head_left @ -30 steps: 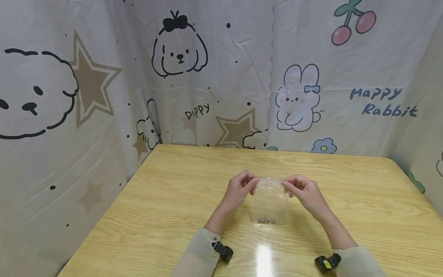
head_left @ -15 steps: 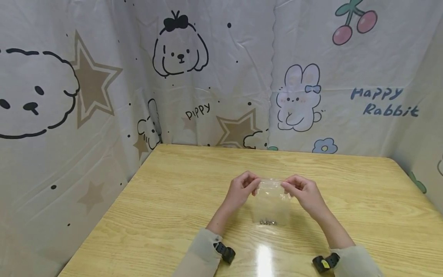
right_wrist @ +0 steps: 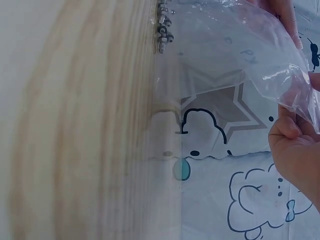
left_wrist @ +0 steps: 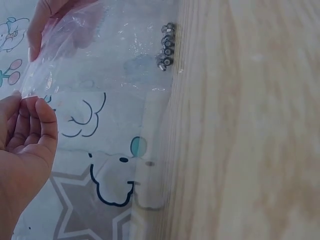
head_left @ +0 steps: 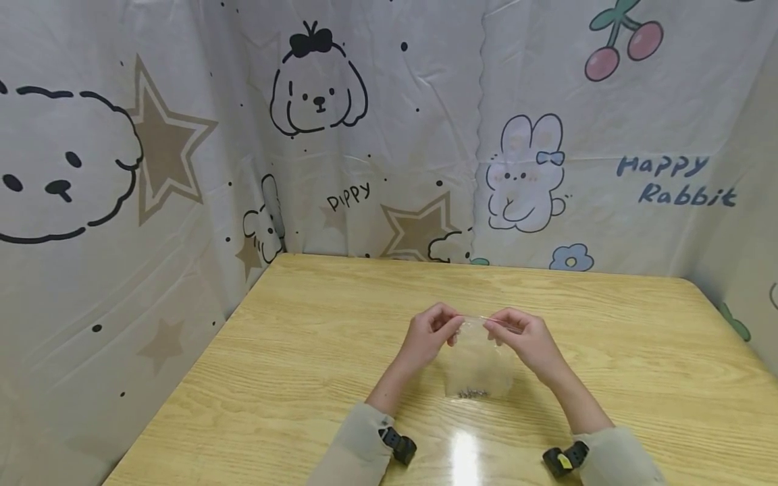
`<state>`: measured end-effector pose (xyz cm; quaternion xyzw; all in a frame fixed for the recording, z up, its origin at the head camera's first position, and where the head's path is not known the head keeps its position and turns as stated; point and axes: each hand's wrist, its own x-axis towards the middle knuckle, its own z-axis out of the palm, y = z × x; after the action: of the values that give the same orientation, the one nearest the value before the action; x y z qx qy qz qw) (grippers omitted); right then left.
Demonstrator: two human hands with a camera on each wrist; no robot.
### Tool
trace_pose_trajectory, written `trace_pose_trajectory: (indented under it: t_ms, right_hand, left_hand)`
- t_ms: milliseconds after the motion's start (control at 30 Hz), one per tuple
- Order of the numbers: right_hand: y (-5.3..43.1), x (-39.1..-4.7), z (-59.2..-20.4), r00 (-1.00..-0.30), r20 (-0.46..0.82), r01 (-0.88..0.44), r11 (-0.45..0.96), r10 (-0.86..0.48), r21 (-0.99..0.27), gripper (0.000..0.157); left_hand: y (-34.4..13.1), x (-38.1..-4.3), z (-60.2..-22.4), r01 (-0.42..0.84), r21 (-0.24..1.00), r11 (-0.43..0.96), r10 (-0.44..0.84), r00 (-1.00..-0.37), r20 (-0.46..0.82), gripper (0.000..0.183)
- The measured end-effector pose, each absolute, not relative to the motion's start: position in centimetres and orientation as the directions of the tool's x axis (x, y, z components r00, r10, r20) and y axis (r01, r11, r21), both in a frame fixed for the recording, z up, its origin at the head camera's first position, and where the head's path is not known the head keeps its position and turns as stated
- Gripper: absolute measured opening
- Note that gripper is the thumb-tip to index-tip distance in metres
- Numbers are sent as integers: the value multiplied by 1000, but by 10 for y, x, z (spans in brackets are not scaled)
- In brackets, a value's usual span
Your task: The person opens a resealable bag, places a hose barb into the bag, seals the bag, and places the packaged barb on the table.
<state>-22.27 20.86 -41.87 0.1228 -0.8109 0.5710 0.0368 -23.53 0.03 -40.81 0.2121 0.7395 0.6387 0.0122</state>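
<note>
A clear plastic bag hangs upright over the table, its top edge stretched between both hands. Small shiny metal pieces, several of them, lie in a row along its bottom; they look like little screws or nuts. My left hand pinches the bag's top left corner between thumb and fingers. At the top right, my right hand pinches the edge, and a strip of plastic sticks out past its fingers. In the right wrist view the bag wrinkles beside the right hand. Whether its mouth is sealed I cannot tell.
The wood-grain table spreads around the hands. A white curtain with cartoon prints stands along its back and left edges and at the right. Both wrists carry black strapped devices. Light glares off the table's front.
My right hand has shifted left along the bag's top edge, closer to the left hand. The left hand has moved slightly right. The bag and its metal pieces have drifted slightly right and nearer.
</note>
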Motion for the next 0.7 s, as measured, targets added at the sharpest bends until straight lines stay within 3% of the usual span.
trace_pose_trajectory:
  t_ms: [367, 700]
  right_hand:
    - [203, -223, -418, -967, 206, -244, 318, -150, -916, 28]
    - [196, -227, -419, -965, 201, -253, 394, -169, -884, 26]
  left_hand:
    - [-5, -229, -398, 314, 942, 122, 364, -897, 252, 19]
    - [1, -249, -430, 347, 922, 171, 378, -887, 263, 18]
